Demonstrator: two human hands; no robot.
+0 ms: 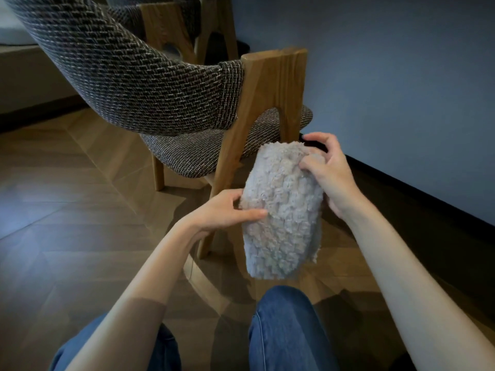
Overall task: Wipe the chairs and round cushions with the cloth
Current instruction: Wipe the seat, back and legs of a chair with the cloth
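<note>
A fluffy grey cloth [281, 210], folded into a long pad, hangs upright in front of me between both hands. My left hand [227, 210] grips its left edge, thumb lying across the front. My right hand [329, 172] pinches its upper right corner with curled fingers. Just behind the cloth stands a chair [150, 84] with a woven grey-brown backrest, a matching seat pad [192, 153] and wooden legs [267, 103]. The cloth partly hides the nearest leg. No round cushion is visible.
A second chair's wooden frame [166, 25] shows behind the first. A blue-grey wall [401, 89] with a dark skirting board [428, 210] runs along the right. The floor [67, 223] is herringbone wood. My knees in blue jeans [284, 330] are at the bottom.
</note>
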